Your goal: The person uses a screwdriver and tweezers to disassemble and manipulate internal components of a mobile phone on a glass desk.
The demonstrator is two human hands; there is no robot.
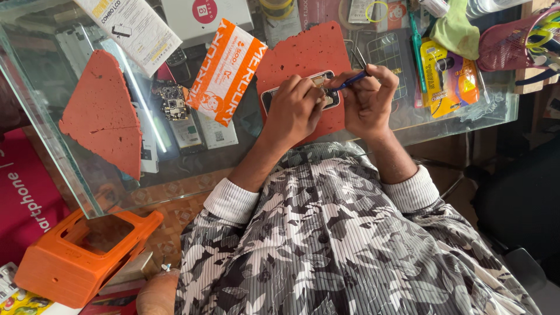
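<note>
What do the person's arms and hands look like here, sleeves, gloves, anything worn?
Both hands are bare: no gloves, no visible rings or watch. The left hand and right hand come out of long sleeves pushed up the forearms. The sleeves are ribbed fabric in a black, grey and white leaf-like print, ending in plain white ribbed cuffs.

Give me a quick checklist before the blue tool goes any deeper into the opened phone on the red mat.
1. Opened phone lies on the red foam mat: ok.
2. Left hand pins the phone down: ok.
3. Right hand grips the thin blue-handled tool: ok.
4. Tool tip seated on a part: cannot tell, fingers hide it.
5. Mat fully on the glass tabletop: ok.
</note>
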